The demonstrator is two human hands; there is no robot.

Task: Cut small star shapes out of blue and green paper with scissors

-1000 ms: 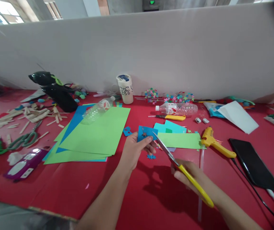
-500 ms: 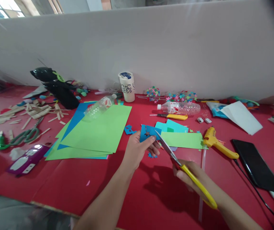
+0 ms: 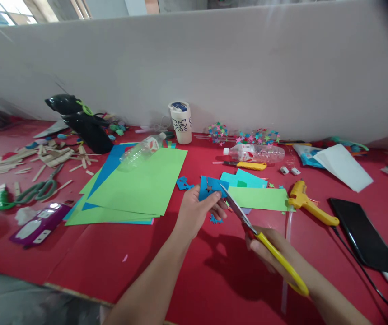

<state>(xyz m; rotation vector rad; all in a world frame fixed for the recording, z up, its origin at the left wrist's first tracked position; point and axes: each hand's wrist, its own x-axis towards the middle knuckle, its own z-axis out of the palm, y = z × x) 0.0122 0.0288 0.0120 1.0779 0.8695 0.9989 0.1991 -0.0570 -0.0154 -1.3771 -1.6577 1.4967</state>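
Observation:
Between the thumb and fingers of my left hand [image 3: 194,212] is a small piece of blue paper [image 3: 204,192] with a star-shaped hole in it. My right hand [image 3: 268,248] is closed around the yellow-handled scissors [image 3: 239,212]. Their blades point up and left, with the tips at the right part of the blue paper. Small blue paper stars [image 3: 216,219] lie on the table just below my left fingers. A cut blue scrap [image 3: 183,183] rests to the left of the held paper. Behind the scissors lies a light green paper strip [image 3: 261,198].
Large green sheets [image 3: 136,185] are stacked at left, with a plastic bottle [image 3: 139,152] on top. A yellow glue gun [image 3: 312,207], its cord and a black phone [image 3: 363,234] lie at right. A utility knife [image 3: 248,165] and a white tumbler [image 3: 180,124] are farther back.
Almost nothing differs. The whole view has shifted by a few pixels, while both hands, the blue paper and the scissors keep their positions relative to each other.

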